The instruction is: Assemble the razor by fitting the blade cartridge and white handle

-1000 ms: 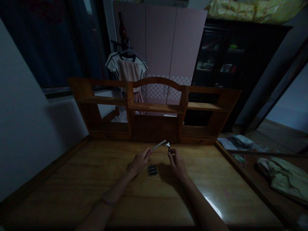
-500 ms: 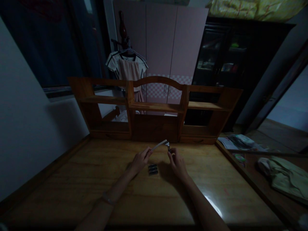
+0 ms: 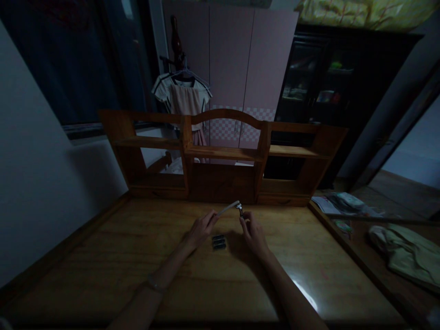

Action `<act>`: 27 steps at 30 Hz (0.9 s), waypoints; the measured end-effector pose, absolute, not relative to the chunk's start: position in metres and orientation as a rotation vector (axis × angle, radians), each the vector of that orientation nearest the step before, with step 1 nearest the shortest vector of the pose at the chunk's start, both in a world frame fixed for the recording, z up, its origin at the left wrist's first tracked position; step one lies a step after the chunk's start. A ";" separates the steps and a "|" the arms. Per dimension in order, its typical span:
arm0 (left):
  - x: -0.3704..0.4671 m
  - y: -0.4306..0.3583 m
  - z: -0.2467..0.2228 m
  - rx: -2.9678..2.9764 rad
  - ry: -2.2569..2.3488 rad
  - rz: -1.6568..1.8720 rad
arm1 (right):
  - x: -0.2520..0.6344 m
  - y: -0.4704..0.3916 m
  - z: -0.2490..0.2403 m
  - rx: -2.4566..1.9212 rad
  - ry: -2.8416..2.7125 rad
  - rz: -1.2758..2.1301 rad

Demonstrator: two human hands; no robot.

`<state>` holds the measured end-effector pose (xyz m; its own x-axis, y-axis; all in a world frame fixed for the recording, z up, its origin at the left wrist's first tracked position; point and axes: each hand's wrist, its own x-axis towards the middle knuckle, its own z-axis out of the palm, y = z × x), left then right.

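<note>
My left hand (image 3: 202, 228) pinches the near end of a thin, pale stick-like item (image 3: 227, 208), which slants up to the right. In my right hand (image 3: 253, 233) is the dark handle of a small razor-like tool (image 3: 240, 209), its shiny head up. The far end of the pale item meets or nearly meets that head; whether they touch is hard to tell. Below and between the hands, a small dark pack (image 3: 218, 242) with several dark bars lies on the wooden desk (image 3: 192, 293).
A wooden shelf unit (image 3: 223, 153) stands along the desk's back edge. To the right, beyond the desk's raised edge, lie a pale green cloth (image 3: 409, 252) and papers (image 3: 330, 205). A white wall (image 3: 68, 192) borders the left side.
</note>
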<state>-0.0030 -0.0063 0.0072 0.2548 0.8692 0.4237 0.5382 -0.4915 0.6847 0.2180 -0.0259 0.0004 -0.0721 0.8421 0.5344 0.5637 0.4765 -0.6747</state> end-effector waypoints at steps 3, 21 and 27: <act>-0.001 -0.007 0.008 2.115 1.267 1.085 | 0.218 -0.027 0.002 -1.193 -1.748 0.355; -0.002 -0.006 0.008 2.097 1.269 1.054 | 0.219 -0.028 0.006 -1.250 -1.737 0.296; -0.001 -0.005 0.005 2.124 1.257 1.011 | 0.221 -0.024 0.001 -1.281 -1.765 0.233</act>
<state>-0.0012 -0.0049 0.0046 0.3088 0.8824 0.3549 0.5362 -0.4697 0.7013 0.2215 -0.0245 0.0014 -0.0431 0.8307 0.5551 0.6578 0.4417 -0.6100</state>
